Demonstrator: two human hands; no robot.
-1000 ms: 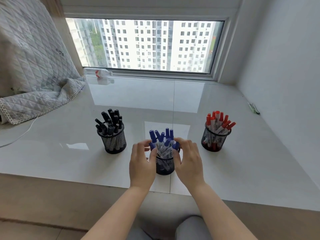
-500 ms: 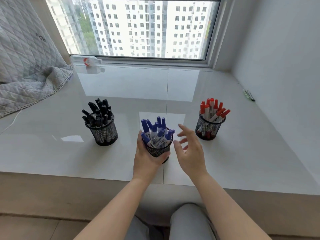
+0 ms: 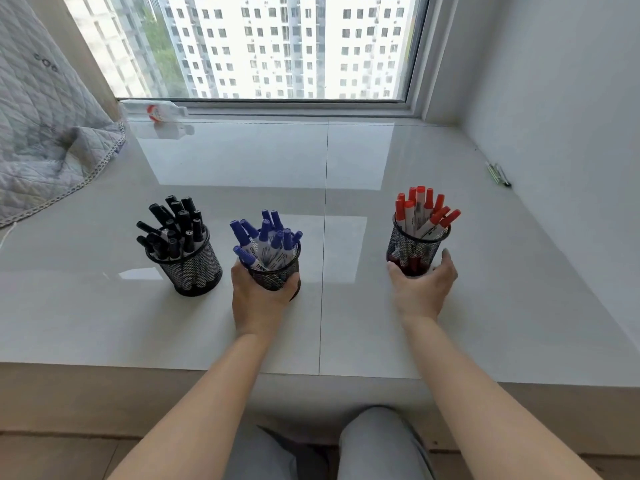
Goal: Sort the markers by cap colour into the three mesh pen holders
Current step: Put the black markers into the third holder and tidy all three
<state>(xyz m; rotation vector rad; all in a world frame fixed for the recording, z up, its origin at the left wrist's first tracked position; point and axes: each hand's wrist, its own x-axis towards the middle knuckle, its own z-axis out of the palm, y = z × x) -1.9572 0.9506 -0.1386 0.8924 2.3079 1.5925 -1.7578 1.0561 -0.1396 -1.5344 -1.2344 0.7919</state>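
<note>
now three black mesh holders are standing in a row on the glossy white sill [image 3: 346,323] below the window [image 3: 277,46]. the left holder [image 3: 194,268] is bristling with black-capped markers [image 3: 173,223], the middle holder [image 3: 277,271] is carrying blue-capped markers [image 3: 266,237] with white barrels, and the right holder [image 3: 414,247] is carrying red-capped markers [image 3: 424,211], also white-barrelled, leaning outward at mixed angles. each holder is showing only one cap colour. the black and blue holders are sitting near each other, while the red one is standing well apart to the right.

both forearms are reaching forward from the bottom edge, bare, with the person's knees showing between them. the left hand [image 3: 258,299] is wrapping around the near side of the middle holder, thumb on its left wall and fingers curling round the right wall, gripping it firmly low on the mesh; whether the holder's base is resting on the sill is hidden by the hand. the right hand [image 3: 424,285] is cupping the near base of the right holder, fingers spread fairly wide and curving around both sides of the mesh, thumb tip at the left and a fingertip showing at the right wall; it is touching the holder, and the grasp is looking looser than the left one.

a quilted grey blanket [image 3: 45,133] is lying at the far left, a plastic bottle [image 3: 156,110] is lying by the window frame, and a small green and dark object [image 3: 498,173] is lying by the right wall.
</note>
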